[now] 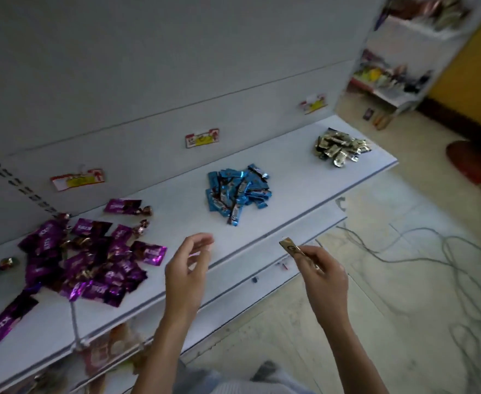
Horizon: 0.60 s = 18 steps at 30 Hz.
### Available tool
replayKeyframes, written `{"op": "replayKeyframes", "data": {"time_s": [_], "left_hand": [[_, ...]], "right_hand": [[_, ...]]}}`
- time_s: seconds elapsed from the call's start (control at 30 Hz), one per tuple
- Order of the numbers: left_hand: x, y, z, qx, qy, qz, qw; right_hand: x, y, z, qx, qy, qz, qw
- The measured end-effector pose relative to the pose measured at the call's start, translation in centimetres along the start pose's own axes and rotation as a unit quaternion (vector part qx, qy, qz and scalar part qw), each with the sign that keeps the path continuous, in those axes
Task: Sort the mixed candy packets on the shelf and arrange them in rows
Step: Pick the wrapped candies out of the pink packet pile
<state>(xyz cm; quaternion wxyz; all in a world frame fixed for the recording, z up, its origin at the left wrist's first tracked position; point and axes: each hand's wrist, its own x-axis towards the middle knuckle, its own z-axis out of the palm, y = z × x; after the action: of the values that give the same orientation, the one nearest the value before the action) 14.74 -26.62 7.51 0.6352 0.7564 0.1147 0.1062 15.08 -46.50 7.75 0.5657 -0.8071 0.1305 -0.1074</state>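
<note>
Our right hand (323,273) pinches 1 gold packet (290,245) in its fingers (313,253). Our left hand (186,268) hangs loose, holding nothing, over the shelf (176,214).

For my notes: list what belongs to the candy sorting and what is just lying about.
Job: purple packets, blue packets, gold pile, the gold packet pinched in the right hand, empty left hand, shelf.
Lying about: floor cables, price tags, far shelving.
</note>
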Motion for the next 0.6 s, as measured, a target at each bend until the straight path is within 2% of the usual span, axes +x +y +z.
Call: {"op": "replayKeyframes", "data": {"time_s": [0.27, 0.43, 0.6], "left_hand": [[-0.1, 1.6, 14.6, -0.017, -0.09, -0.017, 0.996], [2.6, 2.0, 20.2, -0.011, -0.113, -0.027, 0.993], [7.9, 2.7, 25.3, -0.004, -0.1, -0.021, 0.995]], "right_hand": [[4.8, 5.5, -12.4, -0.01, 0.107, 0.042, 0.993], [9.4, 8.2, -14.4, -0.017, 0.121, 0.081, 0.989], [17.1, 8.7, -14.8, -0.003, 0.108, 0.077, 0.991]]}}
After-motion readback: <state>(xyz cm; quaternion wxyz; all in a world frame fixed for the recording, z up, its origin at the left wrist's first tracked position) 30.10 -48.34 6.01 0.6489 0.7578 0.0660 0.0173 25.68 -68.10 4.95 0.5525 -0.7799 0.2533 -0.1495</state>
